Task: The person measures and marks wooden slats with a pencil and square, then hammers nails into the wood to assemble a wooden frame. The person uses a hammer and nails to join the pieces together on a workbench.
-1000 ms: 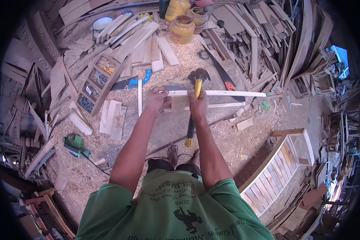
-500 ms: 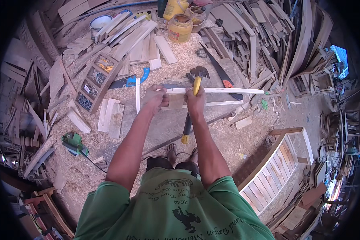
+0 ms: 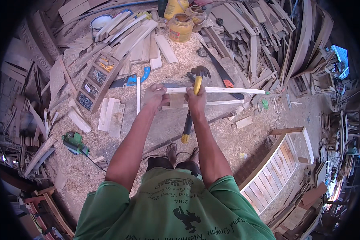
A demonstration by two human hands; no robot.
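My left hand (image 3: 153, 98) pinches the left end of a long, pale, slightly curved wooden strip (image 3: 234, 91). My right hand (image 3: 197, 101) grips a hammer (image 3: 198, 83) with a yellow and black handle; its head points away from me, the handle's end towards me. The same hand's fingers also rest against the strip. A second pale strip (image 3: 227, 103) lies parallel on the near side, and a brownish wood piece (image 3: 177, 101) shows between the two. Whether a nail sits in my left fingertips is too small to tell.
Handsaws with blue (image 3: 133, 81) and orange (image 3: 228, 83) grips lie beyond my hands. On the left are a sectioned nail box (image 3: 104, 89) and a green power tool (image 3: 75, 143). A yellow jar (image 3: 180, 31), wood piles and a slatted wooden frame (image 3: 274, 172) surround the work area.
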